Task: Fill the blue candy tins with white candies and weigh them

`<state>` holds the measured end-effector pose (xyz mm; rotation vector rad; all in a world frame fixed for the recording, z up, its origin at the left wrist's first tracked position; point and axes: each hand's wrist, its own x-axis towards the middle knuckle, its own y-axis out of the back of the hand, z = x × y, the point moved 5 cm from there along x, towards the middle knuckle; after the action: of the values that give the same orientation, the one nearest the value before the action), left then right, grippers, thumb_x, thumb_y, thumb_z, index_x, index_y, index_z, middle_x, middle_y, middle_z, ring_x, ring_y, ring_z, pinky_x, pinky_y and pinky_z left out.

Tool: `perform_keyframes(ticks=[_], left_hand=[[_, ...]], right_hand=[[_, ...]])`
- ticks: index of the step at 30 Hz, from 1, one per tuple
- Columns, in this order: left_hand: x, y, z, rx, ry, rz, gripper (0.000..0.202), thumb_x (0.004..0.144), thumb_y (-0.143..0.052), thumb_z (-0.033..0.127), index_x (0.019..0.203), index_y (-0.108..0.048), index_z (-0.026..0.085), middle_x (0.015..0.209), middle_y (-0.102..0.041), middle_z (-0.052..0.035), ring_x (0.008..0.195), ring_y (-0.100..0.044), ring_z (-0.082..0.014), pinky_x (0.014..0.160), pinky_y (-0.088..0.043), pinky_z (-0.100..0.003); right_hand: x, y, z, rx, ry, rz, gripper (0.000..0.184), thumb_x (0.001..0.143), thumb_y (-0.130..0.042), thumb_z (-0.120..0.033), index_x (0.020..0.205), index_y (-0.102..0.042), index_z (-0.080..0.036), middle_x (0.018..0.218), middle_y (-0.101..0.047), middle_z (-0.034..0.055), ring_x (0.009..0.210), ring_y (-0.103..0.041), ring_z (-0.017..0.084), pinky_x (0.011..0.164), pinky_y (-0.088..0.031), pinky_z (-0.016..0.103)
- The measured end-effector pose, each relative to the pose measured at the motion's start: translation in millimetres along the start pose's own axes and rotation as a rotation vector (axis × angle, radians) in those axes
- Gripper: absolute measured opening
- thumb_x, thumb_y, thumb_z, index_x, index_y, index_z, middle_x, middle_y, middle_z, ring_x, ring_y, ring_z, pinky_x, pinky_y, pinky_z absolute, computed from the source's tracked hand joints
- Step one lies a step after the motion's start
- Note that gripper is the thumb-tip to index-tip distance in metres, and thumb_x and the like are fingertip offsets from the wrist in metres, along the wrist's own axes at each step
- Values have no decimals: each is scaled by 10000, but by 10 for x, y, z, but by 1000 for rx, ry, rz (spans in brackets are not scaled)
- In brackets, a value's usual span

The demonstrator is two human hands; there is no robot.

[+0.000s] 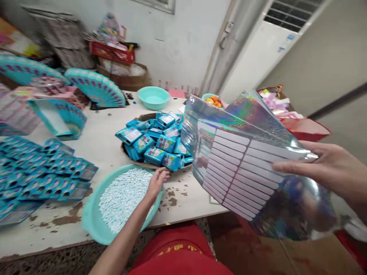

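Note:
My right hand (335,168) grips a shiny holographic bag (241,110) by its edge, thumb on the front and fingers behind. A white sheet of blank labels (241,168) shows on the bag's face, under or near my thumb; I cannot tell whether it lies inside. My left hand (156,182) hovers over the right rim of a turquoise basin (88,217), holding nothing, its fingers loosely stretched. Many small pale blue-white pieces (123,196) fill the basin. Just beyond my left hand, a carton holds a heap of small blue printed boxes (155,141).
Rows of blue boxes (48,172) stand on the left of the worn white table (100,152). Behind them are fanned blue stacks (94,88). A turquoise bowl (154,97) sits at the back, with a bowl of orange items (213,101) farther right. A red bag (304,128) is at right.

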<state>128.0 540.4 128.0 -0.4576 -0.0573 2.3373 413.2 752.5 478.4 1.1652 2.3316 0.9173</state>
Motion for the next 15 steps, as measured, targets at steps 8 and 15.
perform_keyframes(ticks=[8, 15], left_hand=[[-116, -802, -798, -365, 567, -296, 661, 792, -445, 693, 1295, -379, 270, 1278, -508, -150, 963, -626, -277, 752, -521, -471], [95, -893, -1060, -363, 636, -274, 447, 809, -526, 591, 1077, -509, 233, 1041, -613, -71, 889, -643, -227, 761, -525, -411]], right_hand=[[-725, -342, 762, 112, 3, -120, 400, 723, -728, -424, 1013, -675, -154, 916, -695, 39, 764, -658, 183, 642, -548, 225], [-1224, -1018, 1378, 225, -142, -161, 266, 785, -632, -353, 953, -652, -147, 845, -655, 7, 761, -623, 146, 671, -496, 172]])
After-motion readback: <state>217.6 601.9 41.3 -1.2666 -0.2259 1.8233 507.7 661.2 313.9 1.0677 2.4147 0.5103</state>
